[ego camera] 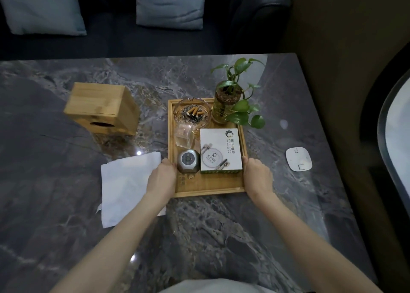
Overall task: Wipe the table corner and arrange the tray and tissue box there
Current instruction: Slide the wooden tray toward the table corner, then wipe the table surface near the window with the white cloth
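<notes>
Hands on both long sides of the rectangular light-wood tray (207, 188): left hand (163, 177) wraps the left rim, fingers (166, 160) curled together over the edge; right hand (258, 176) wraps the right rim, fingers (245, 159) closed against the wood. Both grips sit at the near half of the tray. Whether the tray is lifted or resting on the dark grey marble table (199, 237) — cannot tell.

Inside the tray, between the two sets of fingers: silver faceted gadget with a round dial (188, 161) right against the left fingertips, white printed cardboard box (220, 151) just beside the right fingertips. Beyond the fingers: clear square glass holder (184, 137), then round glass ashtray with cigarette butts (192, 112) at the far left, green-leaved plant in a glass jar (226, 101) at the far right corner.

White folded cloth (129, 186) lies flat on the table just left of the left hand, partly under that forearm. Square bamboo tissue box (102, 107) stands well beyond and left of the left fingers, apart from the tray, slot face toward the viewer. Small white rounded-square pad (298, 159) lies on the table right of the right fingers, apart from the tray.

Grey-blue cushions (170, 4) on a dark sofa past the far table edge.
</notes>
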### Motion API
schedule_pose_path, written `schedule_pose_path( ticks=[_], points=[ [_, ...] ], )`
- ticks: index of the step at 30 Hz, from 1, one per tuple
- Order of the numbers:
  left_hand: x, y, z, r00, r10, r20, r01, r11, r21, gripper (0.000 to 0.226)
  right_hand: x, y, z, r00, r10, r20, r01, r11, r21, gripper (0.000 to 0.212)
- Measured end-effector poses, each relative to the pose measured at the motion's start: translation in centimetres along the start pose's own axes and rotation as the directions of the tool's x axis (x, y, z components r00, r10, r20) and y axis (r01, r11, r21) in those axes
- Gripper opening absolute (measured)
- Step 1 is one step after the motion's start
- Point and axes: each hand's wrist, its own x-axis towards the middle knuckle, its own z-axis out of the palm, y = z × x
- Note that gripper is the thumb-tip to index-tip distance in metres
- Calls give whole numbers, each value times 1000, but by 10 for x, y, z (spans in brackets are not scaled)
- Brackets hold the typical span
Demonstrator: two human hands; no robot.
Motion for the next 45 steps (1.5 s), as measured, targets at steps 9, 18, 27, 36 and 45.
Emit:
schedule_pose_path(
  ticks=[9,18,27,36,45],
  points=[
    [4,-3,6,999,-26,21,24,997,75,23,1,-1,-3,993,-64,98,75,991,-112,40],
    [7,0,-3,997,-21,69,13,993,116,21,13,-3,-27,990,8,141,3,997,-77,39],
    [-37,-35,-50,925,82,-372,-156,972,-173,27,-13,-89,-64,956,-229,-183,265,941,211,35],
    [-57,-114,-30,899,-144,-413,-3,942,-335,24,-39,-177,-2,887,-462,25,452,877,165,30],
    [-58,-135,0,944,-266,-197,247,962,-119,66,-35,-190,54,786,-512,346,580,804,-128,55]
  ],
)
